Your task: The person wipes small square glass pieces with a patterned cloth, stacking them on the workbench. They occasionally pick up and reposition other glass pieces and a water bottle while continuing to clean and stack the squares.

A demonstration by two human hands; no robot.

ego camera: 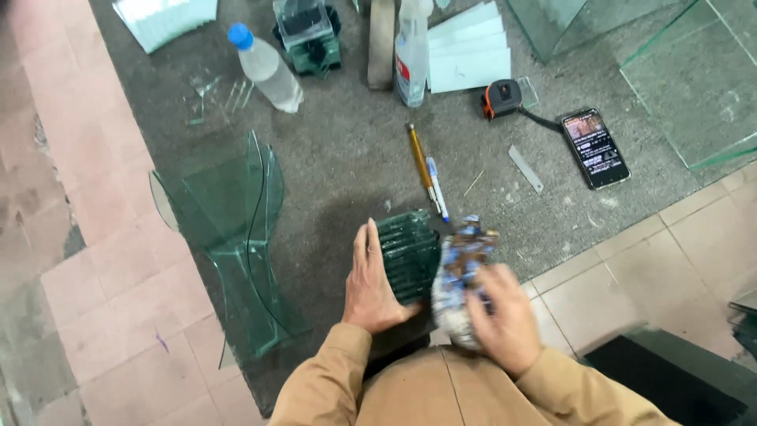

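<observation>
Two hands work on a stack of green glass pieces on a grey mat.

The left hand (371, 284) lies flat and open against the left side of the glass stack (407, 254), touching it. The right hand (505, 315) is closed around a patterned rag (457, 276), which presses on the right side of the stack. The stack sits low in the middle of the view, just above the person's tan sleeves. At 12 o'clock from the stack lie a yellow tool (419, 158) and a blue-capped pen (437, 188). At 9 o'clock lie curved glass sheets (236, 229). At 2 o'clock lies a phone (595, 147), and a tape measure (502, 99) is near it. At 11 o'clock lies a plastic bottle (266, 67).
</observation>
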